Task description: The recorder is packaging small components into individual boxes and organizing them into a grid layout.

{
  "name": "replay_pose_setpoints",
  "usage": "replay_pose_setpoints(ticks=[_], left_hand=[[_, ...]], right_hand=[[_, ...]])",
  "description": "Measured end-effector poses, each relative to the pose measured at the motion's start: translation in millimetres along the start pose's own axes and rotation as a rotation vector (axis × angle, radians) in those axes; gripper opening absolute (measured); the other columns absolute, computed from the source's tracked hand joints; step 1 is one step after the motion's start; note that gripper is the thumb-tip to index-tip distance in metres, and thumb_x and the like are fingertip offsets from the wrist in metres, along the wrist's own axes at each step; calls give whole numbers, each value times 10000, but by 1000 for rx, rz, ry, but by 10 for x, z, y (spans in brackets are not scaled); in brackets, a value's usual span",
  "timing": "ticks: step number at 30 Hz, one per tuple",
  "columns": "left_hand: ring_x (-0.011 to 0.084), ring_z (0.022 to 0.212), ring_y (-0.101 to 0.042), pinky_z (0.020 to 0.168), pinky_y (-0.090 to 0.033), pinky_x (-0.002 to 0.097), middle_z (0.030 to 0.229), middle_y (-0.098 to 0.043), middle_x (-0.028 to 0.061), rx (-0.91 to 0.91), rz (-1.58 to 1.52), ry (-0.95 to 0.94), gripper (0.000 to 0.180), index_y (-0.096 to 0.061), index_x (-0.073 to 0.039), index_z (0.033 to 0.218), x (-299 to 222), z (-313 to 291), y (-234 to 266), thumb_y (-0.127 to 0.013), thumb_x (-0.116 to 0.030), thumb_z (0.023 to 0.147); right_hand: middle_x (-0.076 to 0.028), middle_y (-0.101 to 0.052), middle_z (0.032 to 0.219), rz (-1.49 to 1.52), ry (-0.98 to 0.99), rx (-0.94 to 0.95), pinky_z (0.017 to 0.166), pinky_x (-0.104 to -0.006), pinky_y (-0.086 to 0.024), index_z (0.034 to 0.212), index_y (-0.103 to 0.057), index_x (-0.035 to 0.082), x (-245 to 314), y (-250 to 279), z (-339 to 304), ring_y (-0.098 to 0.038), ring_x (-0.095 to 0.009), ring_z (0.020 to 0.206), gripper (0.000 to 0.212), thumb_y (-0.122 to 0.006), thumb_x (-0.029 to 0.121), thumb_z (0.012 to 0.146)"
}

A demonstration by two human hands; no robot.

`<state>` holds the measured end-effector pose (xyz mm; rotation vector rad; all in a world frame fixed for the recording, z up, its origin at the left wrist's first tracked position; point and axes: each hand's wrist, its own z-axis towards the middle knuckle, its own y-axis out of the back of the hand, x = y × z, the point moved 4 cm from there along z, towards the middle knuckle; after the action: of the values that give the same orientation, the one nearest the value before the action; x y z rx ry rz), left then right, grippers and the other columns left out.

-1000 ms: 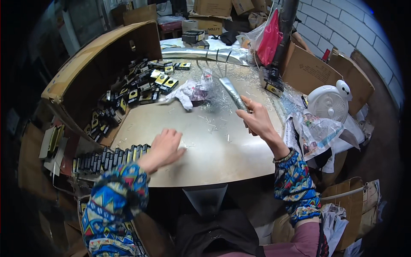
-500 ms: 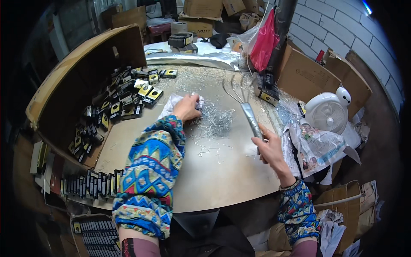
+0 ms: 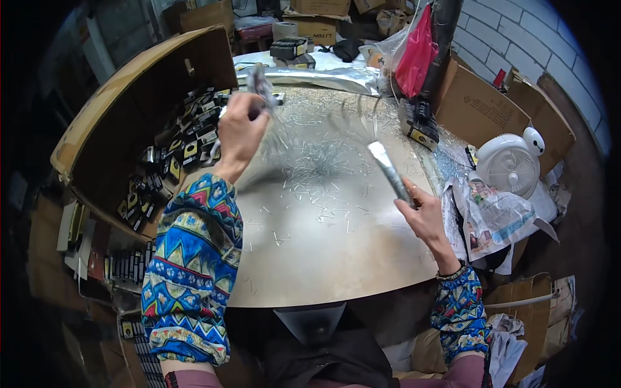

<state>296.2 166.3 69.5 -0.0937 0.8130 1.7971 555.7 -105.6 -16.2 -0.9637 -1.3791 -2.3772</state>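
Note:
My left hand (image 3: 240, 132) is raised over the far left of the table, its fingers closed on a crumpled, pale bag (image 3: 260, 85) that is blurred by motion. Below the bag, a streak of small, thin metal pieces appears in the air. A loose pile of bent wire pieces (image 3: 318, 160) lies mid-table, with single ones scattered around it. My right hand (image 3: 425, 210) grips the handle of a small hand rake (image 3: 388, 169), silvery and apparently wrapped in tape. Its curved tines point away from me, smeared by motion, above the wire-strewn far part of the table.
A tipped cardboard box (image 3: 145, 87) with many small black and yellow boxes (image 3: 173, 169) stands at left. On the right are a white fan (image 3: 508, 167), newspaper (image 3: 495, 220) and an open carton (image 3: 482, 103). A pink bag (image 3: 414, 58) hangs by a dark post.
My left hand has lifted from the pile, moving up and left with the bag. The wire pieces now lie more spread out. My right hand still holds the hand rake, shifted slightly right.

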Motion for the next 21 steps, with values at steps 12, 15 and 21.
replay_pose_setpoints(ticks=[12, 15, 21], left_hand=[[302, 1025, -623, 832, -536, 392, 1160, -602, 99, 151, 529, -326, 410, -601, -59, 1167, 48, 96, 131, -732, -126, 785], [321, 1101, -570, 850, -542, 437, 1325, -524, 114, 313, 564, -174, 551, -530, -42, 1242, 387, -113, 36, -734, -238, 769], [414, 1230, -500, 1039, -446, 454, 1359, -514, 203, 1134, 398, 81, 892, -544, -36, 1364, 474, -728, -692, -815, -513, 661]], right_hand=[[-69, -680, 839, 158, -21, -55, 566, -241, -459, 1349, -589, 9, 111, -98, -245, -536, -76, 614, 533, -727, 110, 844], [-64, -700, 847, 54, 83, 8, 565, -242, -452, 1327, -607, 11, 125, -160, -239, -525, -79, 607, 516, -720, 103, 832], [-105, -720, 855, -60, 131, -82, 587, -265, -470, 1326, -620, 49, 134, -148, -272, -550, -88, 633, 508, -722, 133, 835]])
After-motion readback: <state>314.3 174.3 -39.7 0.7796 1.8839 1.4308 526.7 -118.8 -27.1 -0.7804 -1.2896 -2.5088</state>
